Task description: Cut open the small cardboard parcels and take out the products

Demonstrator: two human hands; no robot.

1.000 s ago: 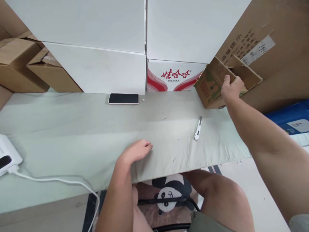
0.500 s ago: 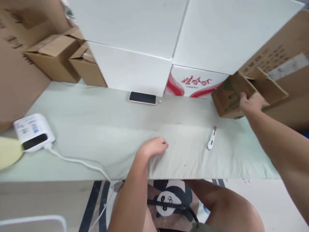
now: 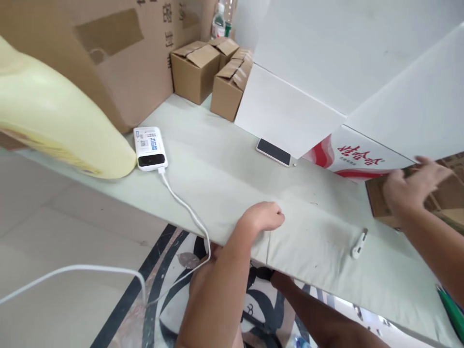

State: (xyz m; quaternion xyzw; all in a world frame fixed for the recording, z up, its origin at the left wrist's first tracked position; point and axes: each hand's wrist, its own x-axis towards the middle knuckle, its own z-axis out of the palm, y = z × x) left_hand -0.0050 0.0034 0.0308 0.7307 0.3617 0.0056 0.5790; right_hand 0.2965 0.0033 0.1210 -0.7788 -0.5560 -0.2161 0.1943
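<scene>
Now | left hand: fingers curled together, resting on table | right hand: fingers spread on box, blurred | box: table's right end, near white tool

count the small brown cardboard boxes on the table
4. Three cluster far left on the table: front box, rear box, a third box against the white carton. The fourth box sits at the right under the right hand. More may be hidden.
</scene>
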